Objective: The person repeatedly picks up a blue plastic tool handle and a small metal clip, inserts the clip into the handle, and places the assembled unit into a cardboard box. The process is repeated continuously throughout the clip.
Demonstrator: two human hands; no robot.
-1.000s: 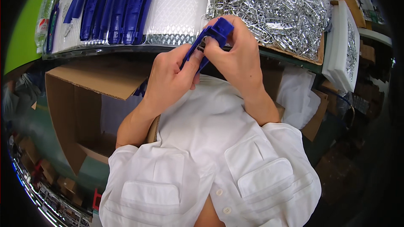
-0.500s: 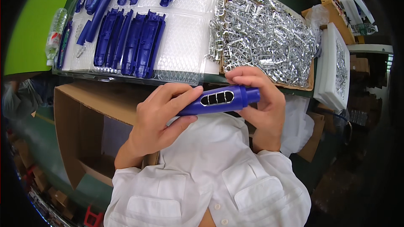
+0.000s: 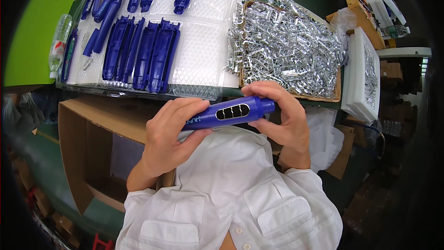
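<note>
A blue plastic tool handle (image 3: 211, 117), with a black oval button panel and pale lettering, lies crosswise in front of my chest. My left hand (image 3: 170, 132) grips its left part, thumb below and fingers above. Around the narrower right end my right hand (image 3: 287, 116) is closed, with the thumb beneath and the index finger on top. Past the hands, a clear plastic tray (image 3: 199, 51) carries several blue half-shells (image 3: 147, 55) with their hollow sides up. More blue handles (image 3: 107, 25) lie at its far left.
A shallow carton (image 3: 338, 83) heaped with shiny metal clips (image 3: 289, 46) stands at the right. White foam sheets (image 3: 361, 74) lean beside it. On the left are a clear bottle (image 3: 59, 46) and a green panel (image 3: 34, 28). An open cardboard box (image 3: 74, 148) sits below the table edge.
The handle has shifted slightly left and turned a little, so its lettering now shows beside my left fingers. My right hand has moved slightly left with it and still grips the narrow end.
</note>
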